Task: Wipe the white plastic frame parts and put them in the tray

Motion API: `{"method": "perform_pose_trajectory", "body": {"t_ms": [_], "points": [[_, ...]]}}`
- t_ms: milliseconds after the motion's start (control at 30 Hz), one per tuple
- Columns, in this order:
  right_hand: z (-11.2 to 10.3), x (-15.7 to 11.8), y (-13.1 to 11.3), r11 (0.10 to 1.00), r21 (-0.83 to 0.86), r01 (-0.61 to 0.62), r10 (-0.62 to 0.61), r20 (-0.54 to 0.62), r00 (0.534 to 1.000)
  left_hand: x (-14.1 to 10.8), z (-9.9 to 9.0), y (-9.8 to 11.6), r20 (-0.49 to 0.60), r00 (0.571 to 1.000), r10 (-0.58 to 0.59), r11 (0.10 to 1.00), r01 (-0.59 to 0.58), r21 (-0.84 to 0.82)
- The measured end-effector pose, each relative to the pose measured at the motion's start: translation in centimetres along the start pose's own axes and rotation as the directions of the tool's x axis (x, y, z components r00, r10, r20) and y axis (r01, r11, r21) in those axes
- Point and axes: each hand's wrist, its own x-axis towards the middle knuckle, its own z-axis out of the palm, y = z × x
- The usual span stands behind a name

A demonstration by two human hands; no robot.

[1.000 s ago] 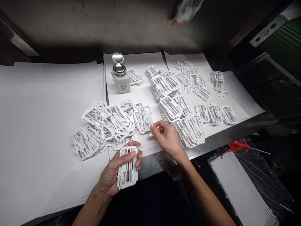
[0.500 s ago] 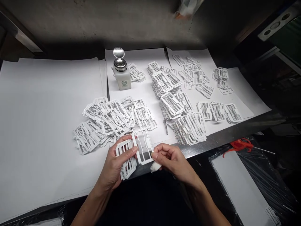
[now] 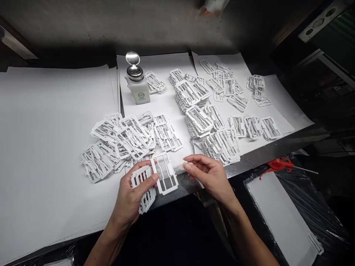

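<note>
Nearer the person than the squarish translucent bottle (image 3: 140,89) with its shiny metal lid (image 3: 133,58) up, the left hand (image 3: 129,195) is closed round a stack of slotted white plastic frames (image 3: 146,201), its thumb pinning a single white frame (image 3: 169,170) fanned out sideways, while the right hand (image 3: 208,175), just beside that frame, pinches a small whitish scrap (image 3: 182,167). I can make out a round green emblem (image 3: 141,95) on the bottle's front, its lettering too small to read; loose white frames (image 3: 133,142) lie heaped before the bottle.
</note>
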Motion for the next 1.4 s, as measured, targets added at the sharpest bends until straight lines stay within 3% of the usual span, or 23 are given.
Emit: {"method": "perform_pose_trajectory", "body": {"t_ms": [100,200,267,367,533,800,1033,1233,1400], "points": [[1.7,0.7,-1.0,0.97,-0.133,0.201,-0.202,0.006,0.979,-0.1,0.1,0.0,-0.005,1.0,0.03,0.998,-0.03,0.051],[3.5,1.6,-1.8,0.861,-0.273,0.43,-0.403,0.152,0.903,-0.2,0.0,-0.2,0.011,0.998,0.066,0.991,-0.067,0.117],[3.9,2.2,-2.0,0.77,-0.374,0.516,-0.467,0.22,0.857,-0.3,-0.1,-0.3,0.016,0.995,0.096,0.984,-0.098,0.148],[3.0,2.7,-2.0,0.713,-0.507,0.484,-0.466,0.174,0.868,-0.2,-0.2,-0.4,-0.004,0.995,0.105,0.985,-0.103,0.136],[1.0,1.8,-1.7,0.755,-0.54,0.373,-0.432,0.019,0.902,0.0,0.0,-0.3,-0.028,0.999,0.037,0.998,-0.036,0.044],[0.4,-1.3,-0.3,0.758,-0.44,0.482,-0.409,0.254,0.876,0.6,-0.7,-1.0,-0.044,0.998,0.045,0.997,-0.041,0.069],[0.8,-2.9,-0.2,0.754,-0.428,0.499,-0.378,0.339,0.862,0.4,-0.4,-1.5,-0.095,0.982,0.162,0.98,-0.149,0.131],[-0.1,-2.5,0.7,0.722,-0.55,0.42,-0.397,0.169,0.902,0.2,-0.5,-1.3,-0.132,0.978,0.162,0.978,-0.141,0.156],[-0.3,-2.8,0.4,0.747,-0.509,0.427,-0.425,0.128,0.896,0.4,-0.8,-1.5,-0.155,0.972,0.179,0.973,-0.151,0.176]]}}
